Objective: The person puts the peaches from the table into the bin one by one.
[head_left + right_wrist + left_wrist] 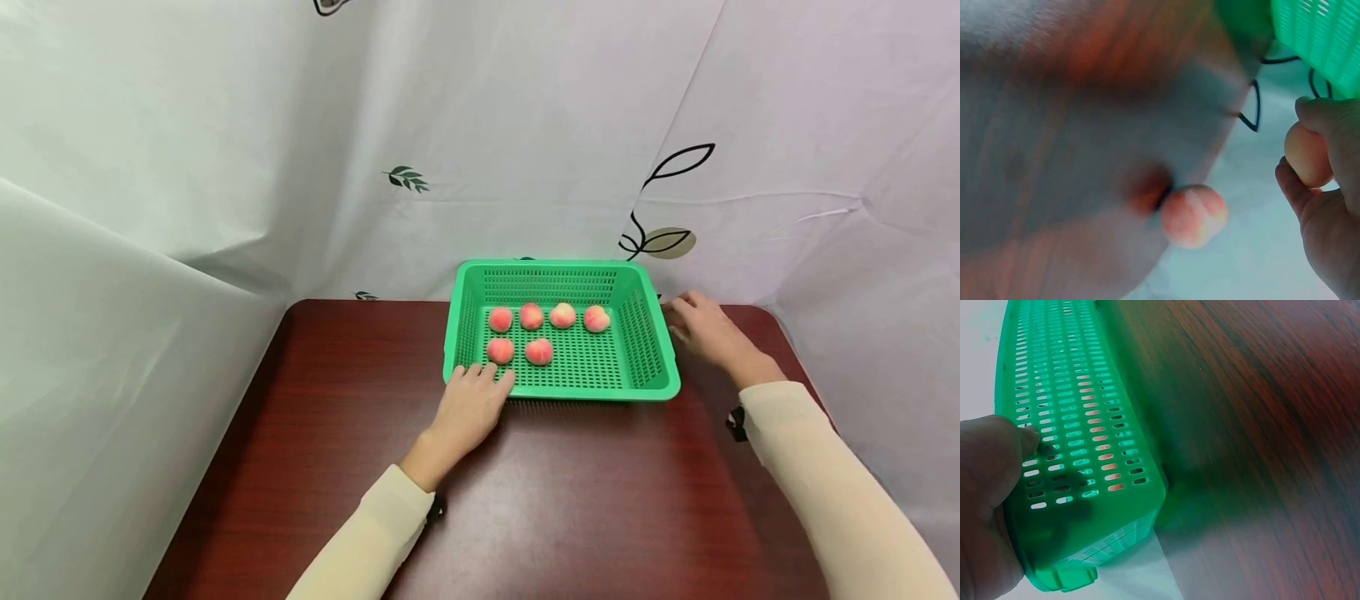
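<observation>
A green plastic basket [585, 393] with slotted walls stands at the back of the table. Several pink-red peaches [538, 351] lie inside it, a longer row at the back and two in front on the left. My left hand [468, 408] grips the near rim by the left corner; in the left wrist view its thumb presses the outer wall [1085, 528]. Just right of the basket, my right hand [705, 329] holds a peach [1307, 156] between thumb and fingers, as the right wrist view shows. Another peach [1192, 215] sits on the table beside that hand, hidden in the head view.
The dark red wooden table [585, 500] has rounded far corners. White cloth [525, 125] with leaf prints hangs behind it, and plain cloth [90, 375] closes the left side. The basket's back stands close to the cloth.
</observation>
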Motion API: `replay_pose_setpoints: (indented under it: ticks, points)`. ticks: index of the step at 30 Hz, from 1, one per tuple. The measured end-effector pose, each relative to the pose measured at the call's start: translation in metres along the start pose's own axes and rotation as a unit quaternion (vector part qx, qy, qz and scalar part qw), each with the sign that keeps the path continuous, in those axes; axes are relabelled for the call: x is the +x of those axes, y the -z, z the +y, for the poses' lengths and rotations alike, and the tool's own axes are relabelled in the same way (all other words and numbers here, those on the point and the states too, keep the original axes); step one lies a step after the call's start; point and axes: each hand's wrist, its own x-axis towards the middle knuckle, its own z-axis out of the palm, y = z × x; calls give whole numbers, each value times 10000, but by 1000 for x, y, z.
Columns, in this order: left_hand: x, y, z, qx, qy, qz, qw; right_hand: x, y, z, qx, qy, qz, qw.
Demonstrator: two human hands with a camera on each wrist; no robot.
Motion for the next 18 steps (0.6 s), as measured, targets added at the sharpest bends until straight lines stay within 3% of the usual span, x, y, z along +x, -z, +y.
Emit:
replay_pose_setpoints:
  ticks: [6, 18]
  points:
    - [0, 1, 0, 61, -28, 15, 10000, 6, 20, -4, 87, 336, 590, 9977]
    - [0, 3, 0, 155, -61, 55, 9998, 25, 50, -26, 74, 596, 945, 9937]
